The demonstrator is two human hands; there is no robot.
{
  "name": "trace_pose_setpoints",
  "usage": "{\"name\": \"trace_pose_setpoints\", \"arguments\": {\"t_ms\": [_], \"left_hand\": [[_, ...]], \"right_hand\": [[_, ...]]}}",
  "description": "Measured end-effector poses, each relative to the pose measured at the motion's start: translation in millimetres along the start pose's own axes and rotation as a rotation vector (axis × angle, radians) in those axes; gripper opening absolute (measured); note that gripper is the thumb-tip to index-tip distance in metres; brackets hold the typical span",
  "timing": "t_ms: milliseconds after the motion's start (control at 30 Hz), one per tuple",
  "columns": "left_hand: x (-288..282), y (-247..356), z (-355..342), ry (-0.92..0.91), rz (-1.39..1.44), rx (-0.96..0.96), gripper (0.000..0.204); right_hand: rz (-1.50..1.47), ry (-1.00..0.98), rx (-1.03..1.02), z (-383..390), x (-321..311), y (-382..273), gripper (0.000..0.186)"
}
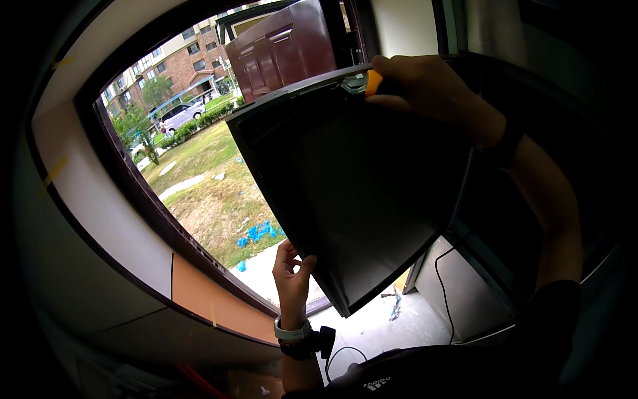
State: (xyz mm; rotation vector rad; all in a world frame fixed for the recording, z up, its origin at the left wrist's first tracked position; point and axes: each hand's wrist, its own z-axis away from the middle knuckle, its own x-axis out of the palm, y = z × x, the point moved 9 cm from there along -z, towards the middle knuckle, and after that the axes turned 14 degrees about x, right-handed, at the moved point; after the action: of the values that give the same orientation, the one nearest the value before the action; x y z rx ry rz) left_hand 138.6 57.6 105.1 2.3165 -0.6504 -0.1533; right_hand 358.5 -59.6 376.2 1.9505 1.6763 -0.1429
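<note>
Panel (359, 199), black and rimmed, tilting before an open doorway (137, 189)

Item one: the panel is hanging clear of the floor (375, 332), its dark flat inner face showing, its lowest corner pointing down. A metal clip (354, 84) with an orange tab (374, 83) is sitting at the upper edge.

Item two: right hand (425, 86), its fingers clamping on the panel's upper edge. The thumb is lying on the inner side, and the tab is showing just beside it. A black band (506, 143) is circling the wrist.

Item three: left hand (292, 279), its fingers curling at the panel's long left edge, near the lowest corner. The thumb is touching the rim; whether the fingers are gripping it, one cannot tell. A pale watch (292, 330) is circling this wrist above a dark strap (298, 348).

Surroundings, indoors: a grey board (462, 282) is standing at the right, a black cable (442, 290) running down before it. An orange board (212, 299) is lining the wall left of the doorway.

Surroundings, outdoors: a maroon door (282, 56) is standing beyond the panel's top. Blue scraps (258, 233) are lying on grass (206, 213); farther off, a pale van (183, 118) is standing before a brick building (179, 60)
</note>
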Motion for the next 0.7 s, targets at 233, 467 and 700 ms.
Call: {"name": "trace_pose_setpoints", "arguments": {"t_ms": [233, 467, 700], "left_hand": [[4, 2, 6, -0.011, -0.011, -0.028, 0.047], [3, 11, 9, -0.033, -0.051, -0.016, 0.043], [9, 25, 21, -0.055, -0.099, -0.030, 0.041]], "right_hand": [[-0.211, -0.062, 0.183, 10, -12, 22, 0.043], [-0.380, 0.001, 0.367, 43, -52, 25, 0.045], [-0.511, -0.032, 0.340, 23, -58, -3, 0.026]]}}
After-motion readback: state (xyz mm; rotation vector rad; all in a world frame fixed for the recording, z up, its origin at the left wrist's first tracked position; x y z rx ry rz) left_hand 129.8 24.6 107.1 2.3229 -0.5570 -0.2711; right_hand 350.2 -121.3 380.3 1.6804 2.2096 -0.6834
